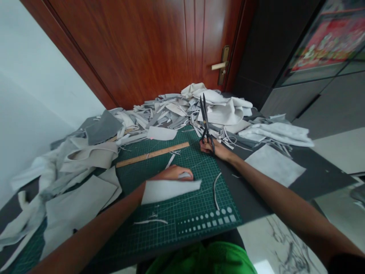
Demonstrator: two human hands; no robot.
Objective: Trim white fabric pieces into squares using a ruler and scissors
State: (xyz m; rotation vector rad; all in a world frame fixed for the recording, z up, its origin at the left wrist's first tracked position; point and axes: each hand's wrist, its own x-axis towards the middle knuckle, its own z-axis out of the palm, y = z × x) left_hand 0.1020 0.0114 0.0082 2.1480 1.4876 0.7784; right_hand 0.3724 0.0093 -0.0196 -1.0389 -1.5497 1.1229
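My right hand (212,149) grips a pair of black scissors (205,121) by the handles, with the closed blades pointing up and away from me. That hand is over the far edge of a green cutting mat (196,201). My left hand (172,174) holds a white fabric piece (168,191) at its upper edge, just above the mat. A wooden ruler (152,155) lies on the mat beyond my left hand. Thin pale offcuts, including a curved strip (214,190), lie on the mat.
A heap of grey and white fabric scraps (182,110) rises against a red-brown wooden door (134,45) with a brass handle (222,64). More cloth pieces (76,205) lie on the left, and a square pale sheet (272,165) lies on the right.
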